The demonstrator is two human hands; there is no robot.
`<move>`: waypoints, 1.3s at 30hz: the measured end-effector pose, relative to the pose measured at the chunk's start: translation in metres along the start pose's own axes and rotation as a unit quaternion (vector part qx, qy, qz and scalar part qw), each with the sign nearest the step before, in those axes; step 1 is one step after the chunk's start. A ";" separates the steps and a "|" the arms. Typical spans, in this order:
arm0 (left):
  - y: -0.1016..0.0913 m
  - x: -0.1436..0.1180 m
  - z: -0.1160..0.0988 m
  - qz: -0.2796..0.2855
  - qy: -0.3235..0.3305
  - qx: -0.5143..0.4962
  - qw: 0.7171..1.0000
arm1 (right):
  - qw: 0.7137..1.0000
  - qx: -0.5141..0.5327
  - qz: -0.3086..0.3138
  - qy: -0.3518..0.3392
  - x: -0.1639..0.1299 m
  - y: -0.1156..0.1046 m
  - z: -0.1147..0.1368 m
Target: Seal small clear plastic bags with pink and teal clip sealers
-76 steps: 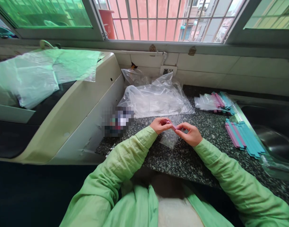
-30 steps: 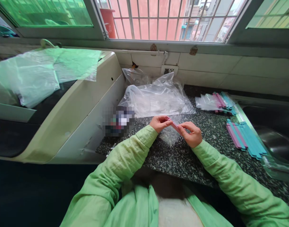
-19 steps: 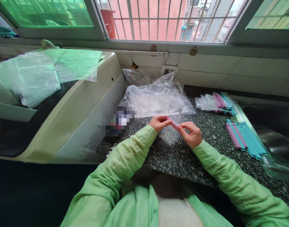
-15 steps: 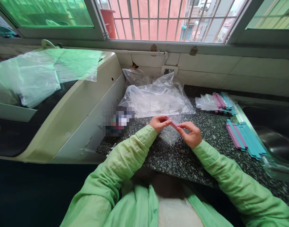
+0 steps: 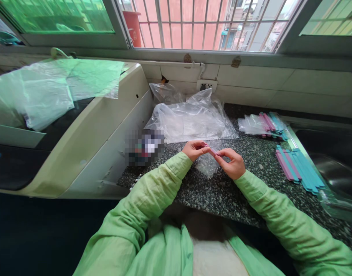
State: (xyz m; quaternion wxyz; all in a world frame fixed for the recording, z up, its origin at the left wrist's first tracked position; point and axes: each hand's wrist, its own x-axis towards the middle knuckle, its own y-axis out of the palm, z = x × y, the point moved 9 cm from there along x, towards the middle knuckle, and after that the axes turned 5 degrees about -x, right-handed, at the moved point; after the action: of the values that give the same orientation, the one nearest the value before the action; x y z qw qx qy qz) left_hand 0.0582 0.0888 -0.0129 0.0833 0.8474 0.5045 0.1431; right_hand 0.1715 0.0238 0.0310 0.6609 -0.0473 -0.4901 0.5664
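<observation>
Over the speckled counter, a slim pink strip spans the gap between my two hands. The fingers and thumb of my left hand pinch its far left end. At the other end, my right hand grips it between thumb and fingers. Part of the strip is hidden by my fingertips. Just below my hands, a small clear plastic bag lies on the stone. To the right, several pink and teal strips are laid side by side.
A large clear plastic bag rests behind my hands. More strips with small clear bags lie at the back right, beside a sink. On the left stands a beige machine draped with plastic sheets; a blurred-out object sits next to it.
My hands stay in almost the same place, both holding the pink strip. The strip looks turned very slightly, showing a narrower face.
</observation>
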 end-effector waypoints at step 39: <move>-0.004 0.000 -0.008 -0.063 0.024 0.022 0.997 | 0.983 -0.163 -0.036 -0.077 0.001 -0.007 0.011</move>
State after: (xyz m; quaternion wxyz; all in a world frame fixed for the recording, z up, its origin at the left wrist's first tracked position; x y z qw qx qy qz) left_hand 0.0525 0.0905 -0.0067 0.0612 0.8119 0.5619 0.1464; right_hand 0.1683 0.0168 0.0415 0.6245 -0.0931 -0.6268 0.4566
